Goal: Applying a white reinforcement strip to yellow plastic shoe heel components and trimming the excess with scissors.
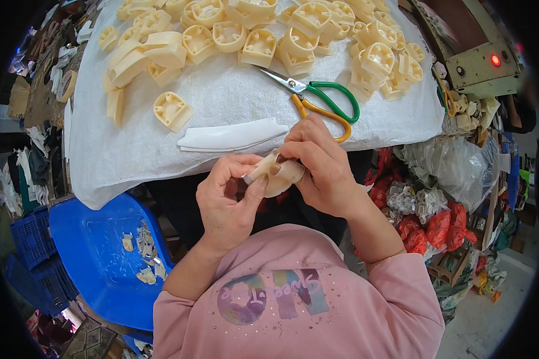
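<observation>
A cream moulded plastic piece, which looks like a shoe heel, is held between my two hands in front of my body. My left hand pinches its left side, the thumb pressing from below. On the other side, the fingers of my right hand are bent over its upper edge. A pale strip seems to lie along that edge, partly covered by my fingers. Just beyond my hands, white cut strips lie stacked on the table. Scissors with one green and one yellow handle rest near my right hand.
A heap of cream plastic heels covers the far part of the white-sheeted table; a single heel lies apart. At left, a blue chair holds small metallic-looking pieces. Red and clear plastic bags crowd the right.
</observation>
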